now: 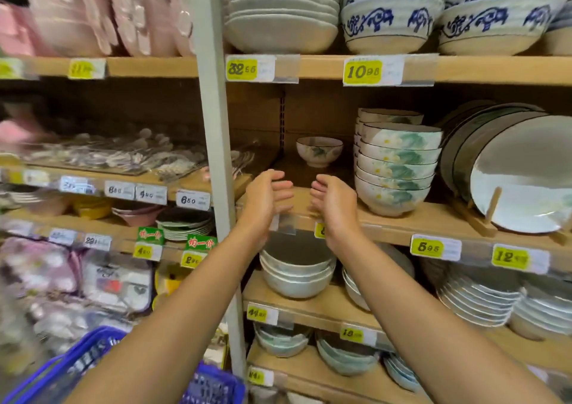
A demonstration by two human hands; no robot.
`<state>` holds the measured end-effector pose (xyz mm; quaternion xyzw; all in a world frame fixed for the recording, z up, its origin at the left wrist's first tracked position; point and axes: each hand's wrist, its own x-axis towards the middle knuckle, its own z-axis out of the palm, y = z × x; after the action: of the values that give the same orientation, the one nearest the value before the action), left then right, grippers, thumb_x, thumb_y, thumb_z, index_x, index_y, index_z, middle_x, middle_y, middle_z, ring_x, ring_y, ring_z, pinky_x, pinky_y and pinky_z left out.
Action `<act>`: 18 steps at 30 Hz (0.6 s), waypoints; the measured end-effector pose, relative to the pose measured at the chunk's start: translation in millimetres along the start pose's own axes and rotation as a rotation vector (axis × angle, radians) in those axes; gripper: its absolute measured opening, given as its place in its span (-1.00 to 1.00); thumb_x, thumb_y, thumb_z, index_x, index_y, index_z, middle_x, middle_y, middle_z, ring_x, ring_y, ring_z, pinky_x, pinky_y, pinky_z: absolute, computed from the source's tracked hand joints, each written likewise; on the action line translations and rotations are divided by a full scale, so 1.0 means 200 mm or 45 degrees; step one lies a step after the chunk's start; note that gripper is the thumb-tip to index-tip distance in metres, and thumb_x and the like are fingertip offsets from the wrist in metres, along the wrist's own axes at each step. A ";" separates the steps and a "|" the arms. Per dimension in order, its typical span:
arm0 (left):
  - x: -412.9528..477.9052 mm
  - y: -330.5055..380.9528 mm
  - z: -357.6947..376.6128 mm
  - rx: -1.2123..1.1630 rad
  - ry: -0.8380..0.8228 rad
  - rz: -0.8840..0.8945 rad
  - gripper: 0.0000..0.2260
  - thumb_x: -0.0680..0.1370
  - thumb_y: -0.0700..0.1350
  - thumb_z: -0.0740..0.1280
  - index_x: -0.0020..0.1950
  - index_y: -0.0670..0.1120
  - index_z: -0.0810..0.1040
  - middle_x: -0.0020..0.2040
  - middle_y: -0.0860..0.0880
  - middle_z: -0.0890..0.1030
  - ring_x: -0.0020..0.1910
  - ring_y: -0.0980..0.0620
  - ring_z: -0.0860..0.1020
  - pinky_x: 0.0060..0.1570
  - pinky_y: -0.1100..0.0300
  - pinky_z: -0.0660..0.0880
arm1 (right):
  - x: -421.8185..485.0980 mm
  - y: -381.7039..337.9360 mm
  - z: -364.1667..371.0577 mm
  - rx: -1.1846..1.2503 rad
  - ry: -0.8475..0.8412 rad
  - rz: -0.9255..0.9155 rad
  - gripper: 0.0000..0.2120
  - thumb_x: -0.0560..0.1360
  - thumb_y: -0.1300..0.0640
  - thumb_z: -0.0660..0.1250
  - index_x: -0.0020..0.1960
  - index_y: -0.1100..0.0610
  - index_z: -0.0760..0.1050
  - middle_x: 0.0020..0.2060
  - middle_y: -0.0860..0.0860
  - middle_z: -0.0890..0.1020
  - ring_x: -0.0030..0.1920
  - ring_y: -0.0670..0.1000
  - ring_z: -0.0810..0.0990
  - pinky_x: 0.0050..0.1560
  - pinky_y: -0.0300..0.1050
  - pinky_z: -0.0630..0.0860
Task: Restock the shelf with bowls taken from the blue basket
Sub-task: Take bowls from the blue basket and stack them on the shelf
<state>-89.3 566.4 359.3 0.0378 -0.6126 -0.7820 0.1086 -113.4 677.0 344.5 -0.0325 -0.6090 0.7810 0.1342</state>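
A small floral bowl point(319, 151) stands alone at the back of the wooden middle shelf point(402, 218). My left hand point(266, 198) and my right hand point(331, 199) hover side by side at that shelf's front edge, palms facing each other, fingers loosely curved, holding nothing. Right of them a tall stack of floral bowls point(397, 168) sits on the same shelf. The blue basket point(93, 357) shows at the bottom left under my left forearm; its contents are hidden.
A grey upright post point(213, 125) stands just left of my hands. Large plates point(523, 171) lean in a wooden rack at the right. Bowl stacks point(297, 272) fill the lower shelves, blue-patterned bowls point(387, 23) the top shelf. Yellow price tags line the shelf edges.
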 end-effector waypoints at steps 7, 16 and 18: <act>-0.45 -0.09 -0.40 -0.013 0.095 0.005 -0.68 0.66 -0.12 0.05 -0.07 -0.16 0.56 -0.18 -0.12 0.64 -0.25 -0.02 0.61 -0.25 0.19 0.58 | -0.49 0.16 0.13 0.123 -0.224 0.114 -0.78 0.58 0.24 0.14 -0.06 0.17 0.57 -0.14 0.09 0.65 -0.06 0.03 0.64 -0.04 -0.19 0.56; -0.57 -0.28 -1.12 -0.004 0.458 -0.046 -0.75 0.63 -0.17 0.09 -0.07 -0.17 0.55 -0.19 -0.10 0.64 -0.28 0.00 0.60 -0.36 0.27 0.56 | -0.81 0.65 0.44 -0.087 -0.405 0.306 -0.74 0.57 0.22 0.14 -0.14 0.13 0.59 -0.12 0.11 0.67 -0.08 0.01 0.64 -0.13 -0.18 0.54; -0.56 -0.34 -1.30 0.030 0.501 -0.087 -0.77 0.61 -0.19 0.13 -0.08 -0.18 0.56 -0.22 -0.08 0.66 -0.30 0.02 0.61 -0.35 0.24 0.56 | -0.85 0.79 0.52 -0.177 -0.420 0.338 -0.74 0.57 0.21 0.16 -0.15 0.11 0.60 -0.13 0.07 0.66 -0.06 0.00 0.61 -0.15 -0.18 0.50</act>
<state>60.5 358.5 221.1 0.2118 -0.5871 -0.7555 0.1993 1.8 501.1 200.2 0.0066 -0.6656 0.7426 -0.0740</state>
